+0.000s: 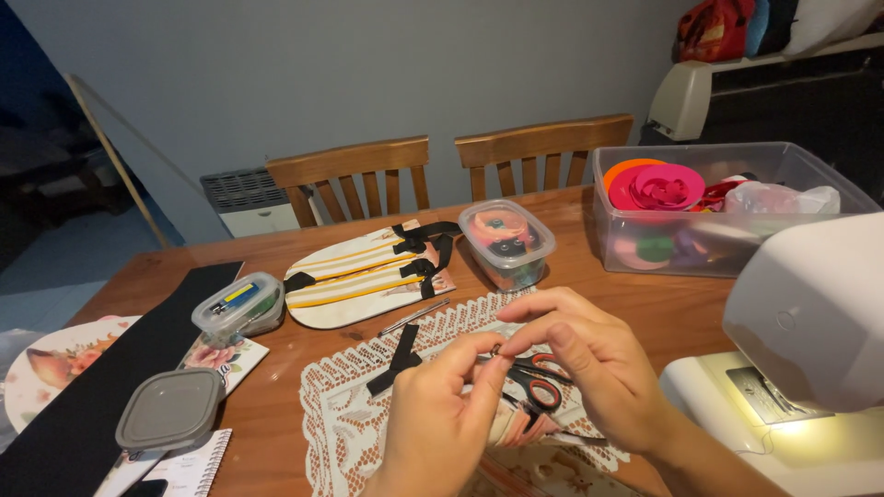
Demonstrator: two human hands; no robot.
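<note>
Tiny metal piece [496, 351], lower centre of frame, pinched between fingertips of left hand [440, 419] and right hand [589, 368]; too small to identify. Both hands above white lace mat [345, 423]. Red-handled scissors [539, 377] on mat, just beside right hand. Small lidded tub [506, 244] mid-frame: black and orange bits inside. Large clear bin [727, 207] upper right: pink and orange round pieces, white plastic bag. Lidded tub [239, 306] left: yellow and blue items. Grey-lidded tub [170, 411] lower left: contents hidden. White sewing machine [810, 322] at right edge.
</note>
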